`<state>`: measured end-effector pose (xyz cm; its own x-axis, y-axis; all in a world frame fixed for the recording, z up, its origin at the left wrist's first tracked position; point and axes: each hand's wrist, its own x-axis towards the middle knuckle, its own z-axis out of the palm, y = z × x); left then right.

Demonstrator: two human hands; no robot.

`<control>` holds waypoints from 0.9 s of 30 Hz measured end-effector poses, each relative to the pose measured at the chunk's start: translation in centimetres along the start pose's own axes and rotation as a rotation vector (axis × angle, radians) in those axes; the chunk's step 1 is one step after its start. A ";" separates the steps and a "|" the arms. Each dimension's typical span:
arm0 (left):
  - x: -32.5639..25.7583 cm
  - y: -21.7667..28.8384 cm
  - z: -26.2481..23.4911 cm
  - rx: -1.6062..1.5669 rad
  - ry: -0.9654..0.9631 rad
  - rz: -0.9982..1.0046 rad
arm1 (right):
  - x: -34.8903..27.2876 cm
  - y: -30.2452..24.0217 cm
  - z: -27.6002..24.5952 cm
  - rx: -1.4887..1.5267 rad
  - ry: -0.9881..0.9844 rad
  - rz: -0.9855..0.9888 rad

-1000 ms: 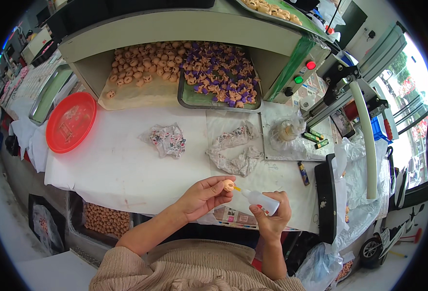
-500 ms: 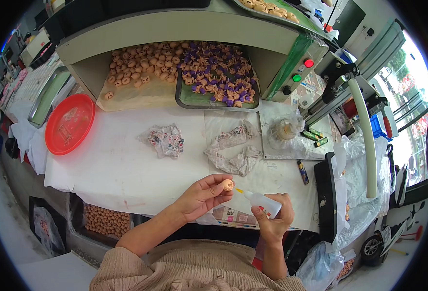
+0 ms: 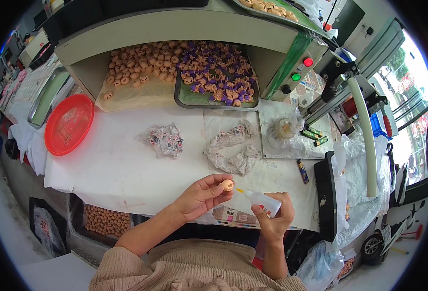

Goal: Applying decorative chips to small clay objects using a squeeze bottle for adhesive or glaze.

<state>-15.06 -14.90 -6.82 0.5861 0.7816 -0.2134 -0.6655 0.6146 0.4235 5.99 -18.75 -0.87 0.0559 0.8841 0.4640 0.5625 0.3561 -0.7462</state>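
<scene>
Between the thumb and fingers of my left hand [image 3: 202, 197] is a small peach-coloured doll head [image 3: 228, 185], its hollow opening facing right. My right hand [image 3: 275, 216] is wrapped round a white squeeze glue bottle [image 3: 264, 202]. The bottle's yellow nozzle [image 3: 240, 190] points left at the head's opening, close beside it; whether the tip touches cannot be made out. Both hands are above the front edge of the white-covered table [image 3: 112, 169]. Beyond them lie a crumpled floral cloth [image 3: 165, 140] and a second bunched floral cloth [image 3: 233, 148].
A shelf box at the back holds many doll heads [image 3: 146, 63] and a tray [image 3: 214, 106] of purple-and-peach figure parts. A red plastic basin [image 3: 69, 125] stands left. At right are a metal press [image 3: 330, 104], a black bin [image 3: 325, 196], small tubes [image 3: 303, 172] and plastic sheeting [image 3: 359, 194].
Almost nothing differs. The doll head in my left hand has turned or shifted very slightly, and the bottle stays at its opening.
</scene>
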 end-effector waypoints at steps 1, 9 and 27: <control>0.0 0.0 0.0 0.000 0.001 0.000 | 0.0 0.0 0.0 -0.003 -0.003 0.003; 0.0 0.2 -0.1 -0.020 -0.017 -0.001 | 0.2 -0.2 -0.1 -0.023 -0.005 -0.018; -1.6 2.1 0.2 -0.093 -0.032 -0.067 | 3.5 2.7 3.3 0.057 -0.010 0.185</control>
<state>-17.31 -14.84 -5.40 0.6439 0.7359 -0.2096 -0.6638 0.6735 0.3251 5.02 -13.67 -2.83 0.1457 0.9390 0.3114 0.4955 0.2032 -0.8445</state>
